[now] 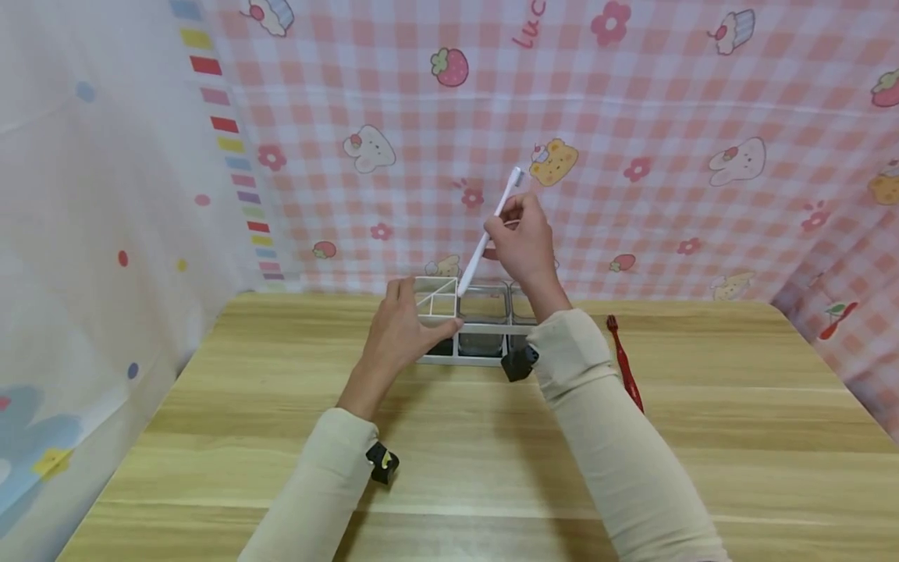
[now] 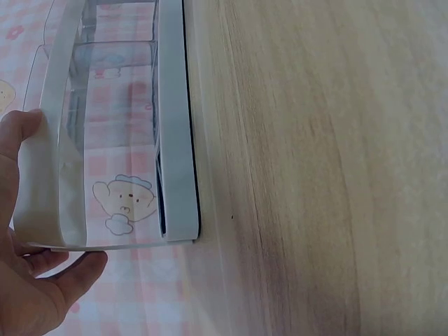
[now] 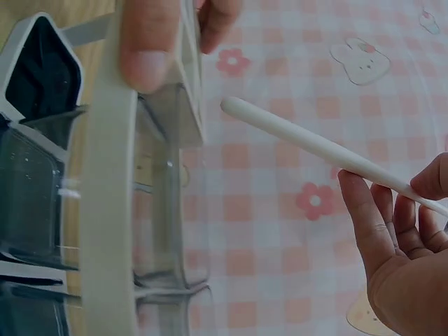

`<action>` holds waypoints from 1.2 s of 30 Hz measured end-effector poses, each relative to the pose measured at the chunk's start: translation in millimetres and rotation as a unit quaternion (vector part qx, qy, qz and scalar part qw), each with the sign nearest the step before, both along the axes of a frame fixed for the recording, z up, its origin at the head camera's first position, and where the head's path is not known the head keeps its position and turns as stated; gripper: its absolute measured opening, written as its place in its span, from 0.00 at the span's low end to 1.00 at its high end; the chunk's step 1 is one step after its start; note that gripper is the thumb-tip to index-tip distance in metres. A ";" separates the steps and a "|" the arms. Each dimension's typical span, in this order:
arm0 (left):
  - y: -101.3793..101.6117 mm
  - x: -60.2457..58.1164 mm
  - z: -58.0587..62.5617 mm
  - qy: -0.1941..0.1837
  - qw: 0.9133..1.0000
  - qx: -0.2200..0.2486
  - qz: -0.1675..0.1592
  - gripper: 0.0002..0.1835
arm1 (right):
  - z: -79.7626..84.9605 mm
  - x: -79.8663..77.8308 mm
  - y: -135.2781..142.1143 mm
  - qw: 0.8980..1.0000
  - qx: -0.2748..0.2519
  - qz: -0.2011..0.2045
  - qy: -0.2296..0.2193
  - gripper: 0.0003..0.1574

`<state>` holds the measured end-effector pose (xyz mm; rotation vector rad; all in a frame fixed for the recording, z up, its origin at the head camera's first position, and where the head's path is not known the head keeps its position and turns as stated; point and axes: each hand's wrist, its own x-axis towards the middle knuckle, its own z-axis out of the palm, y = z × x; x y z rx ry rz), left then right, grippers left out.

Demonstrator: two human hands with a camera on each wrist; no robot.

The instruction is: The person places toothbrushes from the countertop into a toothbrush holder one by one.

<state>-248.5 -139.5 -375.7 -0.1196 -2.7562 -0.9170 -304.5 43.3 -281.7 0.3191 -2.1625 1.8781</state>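
My right hand (image 1: 523,238) pinches a white toothbrush (image 1: 474,261) near its middle, thumb against fingers. Bristles point up and the handle slants down left, its rounded end close over the holder in the head view. The right wrist view shows that handle end (image 3: 241,110) beside the frame. My left hand (image 1: 403,328) grips the left end of a white-framed toothbrush holder (image 1: 483,329), thumb on the front rim and fingers around the side. Clear cups sit in its middle and right sections; a white divided grid (image 1: 444,295) tops the left section.
A red toothbrush (image 1: 625,363) lies on the wooden table (image 1: 449,460) right of the holder, partly behind my right sleeve. A pink checked cloth (image 1: 421,195) hangs close behind the holder, and a white patterned cloth (image 1: 126,195) hangs at the left.
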 end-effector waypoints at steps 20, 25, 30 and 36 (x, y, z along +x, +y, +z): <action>2.2 0.4 0.7 -0.013 1.000 0.001 0.001 0.60 | -13.1 6.2 -10.3 0.998 0.053 0.018 0.007 0.11; 2.2 -0.8 2.3 -0.009 1.000 0.000 0.003 0.60 | -13.9 3.9 -10.8 0.998 0.055 0.027 0.022 0.11; 1.7 -1.4 2.9 -0.013 1.000 0.000 0.006 0.60 | -15.8 2.3 -13.5 0.997 0.061 0.044 0.025 0.11; 0.3 -0.4 0.1 -0.011 1.000 0.003 0.006 0.59 | -20.1 5.8 -16.6 0.995 0.081 0.053 0.026 0.11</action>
